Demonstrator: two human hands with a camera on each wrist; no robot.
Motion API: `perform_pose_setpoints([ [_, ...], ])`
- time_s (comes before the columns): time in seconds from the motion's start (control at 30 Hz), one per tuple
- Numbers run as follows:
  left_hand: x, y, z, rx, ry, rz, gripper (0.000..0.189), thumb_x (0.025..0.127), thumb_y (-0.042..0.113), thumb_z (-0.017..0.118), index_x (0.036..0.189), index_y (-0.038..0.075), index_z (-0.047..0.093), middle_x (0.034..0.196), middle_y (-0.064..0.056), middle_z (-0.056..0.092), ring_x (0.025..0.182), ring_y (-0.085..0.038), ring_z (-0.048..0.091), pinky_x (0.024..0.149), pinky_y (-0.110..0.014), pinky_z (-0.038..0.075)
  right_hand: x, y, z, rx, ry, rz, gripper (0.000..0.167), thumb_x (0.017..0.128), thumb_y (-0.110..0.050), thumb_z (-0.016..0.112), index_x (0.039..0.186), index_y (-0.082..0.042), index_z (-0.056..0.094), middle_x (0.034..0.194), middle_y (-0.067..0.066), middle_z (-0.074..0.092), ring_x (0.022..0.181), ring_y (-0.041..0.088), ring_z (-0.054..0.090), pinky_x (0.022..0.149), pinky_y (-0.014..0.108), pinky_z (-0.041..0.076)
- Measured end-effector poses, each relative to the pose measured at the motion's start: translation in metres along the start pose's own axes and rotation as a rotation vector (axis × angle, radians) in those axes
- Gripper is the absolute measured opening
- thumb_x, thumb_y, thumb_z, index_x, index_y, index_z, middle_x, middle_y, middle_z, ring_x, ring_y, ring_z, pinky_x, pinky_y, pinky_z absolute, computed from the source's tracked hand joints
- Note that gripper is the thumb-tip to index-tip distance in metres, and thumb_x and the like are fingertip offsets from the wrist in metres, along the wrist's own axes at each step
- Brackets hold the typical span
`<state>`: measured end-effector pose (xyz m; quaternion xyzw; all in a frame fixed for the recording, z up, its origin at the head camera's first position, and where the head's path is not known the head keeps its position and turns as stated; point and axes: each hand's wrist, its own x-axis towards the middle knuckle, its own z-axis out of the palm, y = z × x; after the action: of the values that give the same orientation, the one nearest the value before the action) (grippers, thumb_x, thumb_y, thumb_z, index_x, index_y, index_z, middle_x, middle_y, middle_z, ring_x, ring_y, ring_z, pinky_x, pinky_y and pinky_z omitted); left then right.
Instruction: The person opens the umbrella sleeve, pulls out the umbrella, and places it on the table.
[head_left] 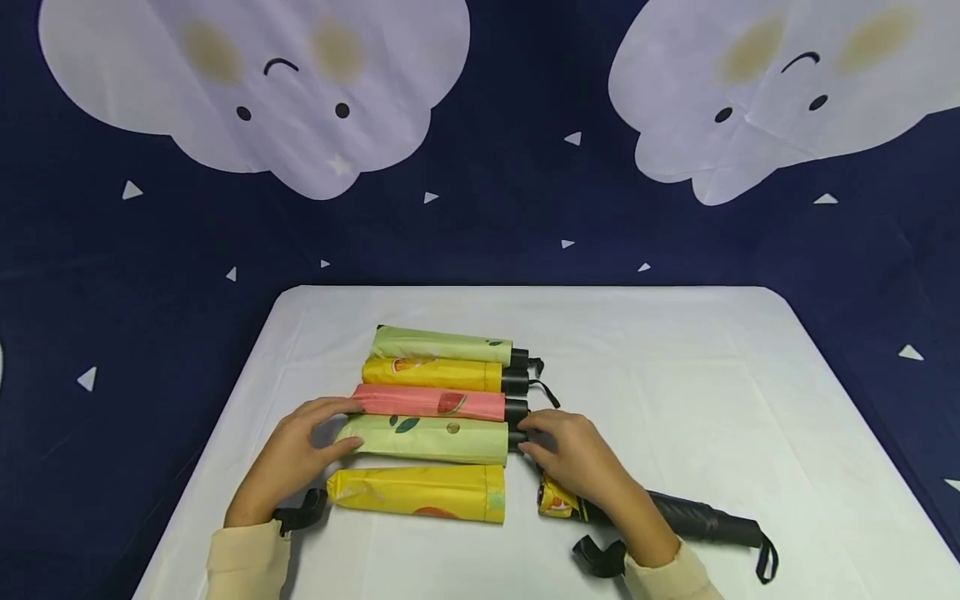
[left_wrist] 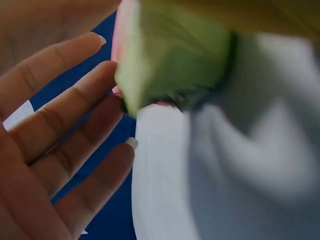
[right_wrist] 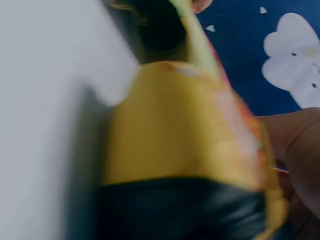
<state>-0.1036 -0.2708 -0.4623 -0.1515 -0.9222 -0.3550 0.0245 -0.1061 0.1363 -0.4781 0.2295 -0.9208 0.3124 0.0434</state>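
Observation:
Several folded umbrellas in fabric sleeves lie side by side on the white table. My left hand [head_left: 303, 446] is at the left end of the nearer light green umbrella [head_left: 431, 439], thumb over its lower side and index finger by the pink umbrella [head_left: 431, 402]. In the left wrist view the fingers [left_wrist: 75, 102] are nearly straight, their tips at the green end. My right hand [head_left: 573, 450] pinches the black handle at that umbrella's right end. Closest to me is a yellow sleeve [head_left: 420, 493]. The right wrist view is blurred, with a yellow-and-black umbrella [right_wrist: 165, 130] hiding the fingertips.
Beyond the pink one lie a yellow umbrella [head_left: 435, 375] and another light green umbrella [head_left: 442, 344]. A black umbrella [head_left: 701, 518] with a yellow part lies under my right forearm, its strap toward the right. Black straps circle both wrists. A dark blue cloth [head_left: 510, 242] hangs behind the table.

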Motion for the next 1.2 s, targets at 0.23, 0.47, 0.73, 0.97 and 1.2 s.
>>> perform_pose_setpoints([
  [0.23,-0.002,-0.004,0.004,0.066,0.003,0.0,0.046,0.081,0.024,0.089,0.124,0.017,0.073,0.128,-0.001,0.064,0.125,-0.029,0.054,0.104,-0.056,0.044,-0.003,0.003,0.011,0.069,0.035,0.019,0.03,0.089,-0.022,0.083,0.117,-0.015,0.076,0.122,-0.004,0.07,0.116,0.018,0.065,0.098,0.041,0.054],
  [0.47,-0.008,-0.001,0.007,0.083,-0.023,0.017,0.058,0.074,0.027,0.094,0.127,0.018,0.072,0.129,0.002,0.06,0.121,-0.024,0.052,0.1,-0.052,0.047,-0.006,0.003,0.014,0.06,0.009,0.027,0.038,0.085,-0.025,0.086,0.12,-0.015,0.075,0.122,-0.005,0.07,0.116,0.017,0.065,0.099,0.04,0.054],
  [0.73,-0.019,0.0,0.013,0.153,0.081,0.13,0.06,0.065,0.014,0.099,0.12,0.018,0.076,0.123,0.005,0.057,0.112,-0.013,0.049,0.094,-0.013,0.04,-0.006,0.002,0.016,0.031,-0.053,0.004,0.043,0.084,-0.027,0.087,0.124,-0.017,0.074,0.122,-0.005,0.07,0.115,0.016,0.066,0.099,0.039,0.053],
  [0.97,-0.015,-0.008,0.018,0.04,0.059,0.114,0.062,0.068,0.012,0.097,0.124,0.02,0.072,0.126,0.008,0.056,0.118,-0.014,0.053,0.102,-0.005,0.031,-0.005,0.007,0.019,0.029,-0.059,0.006,0.044,0.084,-0.027,0.087,0.125,-0.016,0.073,0.123,-0.004,0.07,0.117,0.017,0.065,0.101,0.04,0.052],
  [1.2,-0.011,-0.018,0.027,0.012,0.057,0.11,0.069,0.068,0.01,0.096,0.131,0.019,0.069,0.129,0.005,0.055,0.115,-0.014,0.054,0.098,-0.007,0.038,-0.003,0.008,0.021,0.049,-0.071,0.031,0.046,0.084,-0.028,0.087,0.126,-0.016,0.073,0.124,-0.002,0.07,0.119,0.018,0.064,0.103,0.042,0.051],
])
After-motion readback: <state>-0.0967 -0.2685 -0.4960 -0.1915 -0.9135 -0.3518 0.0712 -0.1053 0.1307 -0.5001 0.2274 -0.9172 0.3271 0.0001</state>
